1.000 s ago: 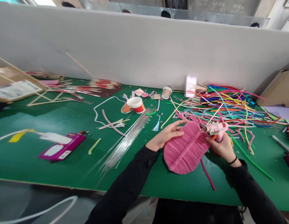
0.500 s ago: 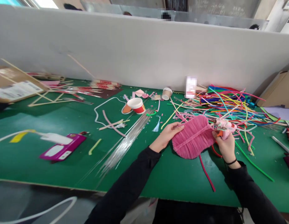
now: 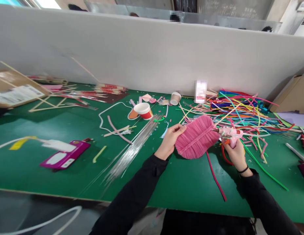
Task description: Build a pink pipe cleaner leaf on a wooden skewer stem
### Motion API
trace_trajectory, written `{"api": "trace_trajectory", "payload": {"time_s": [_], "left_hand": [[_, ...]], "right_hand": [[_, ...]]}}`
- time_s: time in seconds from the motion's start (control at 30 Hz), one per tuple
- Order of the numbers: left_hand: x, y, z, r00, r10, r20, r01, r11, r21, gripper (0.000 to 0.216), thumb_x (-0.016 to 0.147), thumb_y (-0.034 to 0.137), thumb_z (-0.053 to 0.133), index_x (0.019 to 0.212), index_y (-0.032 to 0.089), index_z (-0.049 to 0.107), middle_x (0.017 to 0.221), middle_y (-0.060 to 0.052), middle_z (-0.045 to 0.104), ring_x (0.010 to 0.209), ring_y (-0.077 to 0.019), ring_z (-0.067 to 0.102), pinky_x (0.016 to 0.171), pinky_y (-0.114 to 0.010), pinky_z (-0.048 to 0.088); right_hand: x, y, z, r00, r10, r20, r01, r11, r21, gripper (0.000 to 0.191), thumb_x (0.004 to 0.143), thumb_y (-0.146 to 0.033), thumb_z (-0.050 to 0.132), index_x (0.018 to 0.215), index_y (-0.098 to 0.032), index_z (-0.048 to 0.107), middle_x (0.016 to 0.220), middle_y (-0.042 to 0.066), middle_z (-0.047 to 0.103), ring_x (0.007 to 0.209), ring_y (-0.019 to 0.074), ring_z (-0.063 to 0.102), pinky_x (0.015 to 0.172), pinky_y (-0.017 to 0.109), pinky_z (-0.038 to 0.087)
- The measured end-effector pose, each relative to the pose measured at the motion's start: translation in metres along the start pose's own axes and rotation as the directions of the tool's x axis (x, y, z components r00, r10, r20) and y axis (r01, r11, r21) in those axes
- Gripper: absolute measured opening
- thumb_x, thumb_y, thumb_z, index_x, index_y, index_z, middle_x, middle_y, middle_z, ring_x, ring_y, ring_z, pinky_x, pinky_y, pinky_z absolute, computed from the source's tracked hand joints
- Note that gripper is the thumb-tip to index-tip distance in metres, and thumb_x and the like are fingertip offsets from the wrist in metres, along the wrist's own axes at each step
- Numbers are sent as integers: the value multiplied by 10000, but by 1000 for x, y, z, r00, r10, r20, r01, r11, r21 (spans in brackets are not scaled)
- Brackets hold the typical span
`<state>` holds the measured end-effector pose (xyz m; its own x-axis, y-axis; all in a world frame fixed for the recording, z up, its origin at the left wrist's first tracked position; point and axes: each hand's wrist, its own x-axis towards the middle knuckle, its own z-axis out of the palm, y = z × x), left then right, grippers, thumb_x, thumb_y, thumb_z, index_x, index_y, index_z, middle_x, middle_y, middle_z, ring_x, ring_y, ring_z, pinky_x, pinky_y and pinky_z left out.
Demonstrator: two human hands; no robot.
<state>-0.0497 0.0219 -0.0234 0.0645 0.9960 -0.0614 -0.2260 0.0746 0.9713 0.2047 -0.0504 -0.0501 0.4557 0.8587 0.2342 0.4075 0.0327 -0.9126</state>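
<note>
A pink leaf-shaped piece made of pipe cleaners (image 3: 196, 137) is held above the green table (image 3: 68, 130). My left hand (image 3: 170, 140) grips its left edge, fingers closed on it. My right hand (image 3: 232, 151) is wrapped round a pink glue gun (image 3: 229, 133), whose nozzle points left at the right edge of the pink piece. A long dark pink stem (image 3: 215, 178) trails from the piece down toward me across the table.
A heap of coloured pipe cleaners (image 3: 240, 109) lies behind my hands. A red and white paper cup (image 3: 144, 110), a brown cup (image 3: 176, 97), a bundle of thin metal wires (image 3: 132, 147), a magenta packet (image 3: 65, 156) and cardboard boxes (image 3: 293, 94) are on the table. A white partition (image 3: 142, 52) stands behind.
The pink piece has been lifted and turned, moving up and slightly left. The glue gun's nozzle has come back against its right edge.
</note>
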Motion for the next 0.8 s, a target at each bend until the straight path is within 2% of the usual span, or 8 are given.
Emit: {"api": "trace_trajectory", "payload": {"time_s": [0.17,0.3,0.47,0.53,0.63,0.8], "left_hand": [[3,1,-4,997,44,-70,-51,993,-104,394,570,386,885,562,153,567,572,55,512,553,-85,442,544,-206,332],[8,-2,-6,990,68,-122,-89,981,-172,385,582,417,883,607,164,594,615,53,565,587,-87,507,579,-196,401],[14,-4,-8,979,7,-203,-89,913,-399,367,623,419,875,828,171,699,821,-6,728,732,-148,665,706,-253,532],[15,-4,-9,978,-26,-207,-69,896,-438,357,683,397,847,916,159,720,893,-37,756,794,-179,698,758,-284,560],[16,-4,-11,981,-61,-183,-28,894,-447,323,769,366,790,991,139,724,956,-69,770,895,-217,721,845,-321,570],[16,-6,-13,981,-114,-155,28,881,-472,319,826,385,738,1020,134,709,992,-94,774,972,-240,728,904,-339,568]], "right_hand": [[-2,-5,-3,997,-56,56,57,998,-4,332,691,-488,682,772,-196,546,636,0,616,577,165,535,557,298,440],[-6,-8,-4,990,-82,113,88,995,-49,391,684,-556,696,747,-213,518,609,-12,585,554,164,526,541,302,442],[-6,-5,-2,996,-28,-82,11,978,-208,559,597,-678,716,566,-266,338,463,-61,417,441,112,392,450,269,339],[-4,-5,-3,991,-24,-135,-13,964,-265,578,577,-680,718,535,-273,308,445,-56,407,422,106,373,435,267,314],[-2,-5,-3,989,-36,-145,-12,947,-320,529,593,-659,695,548,-272,336,468,-32,462,442,136,437,443,273,332],[0,-2,-3,995,-89,-37,69,927,-369,366,728,-548,544,608,-277,329,474,-42,446,452,145,436,469,279,336]]}}
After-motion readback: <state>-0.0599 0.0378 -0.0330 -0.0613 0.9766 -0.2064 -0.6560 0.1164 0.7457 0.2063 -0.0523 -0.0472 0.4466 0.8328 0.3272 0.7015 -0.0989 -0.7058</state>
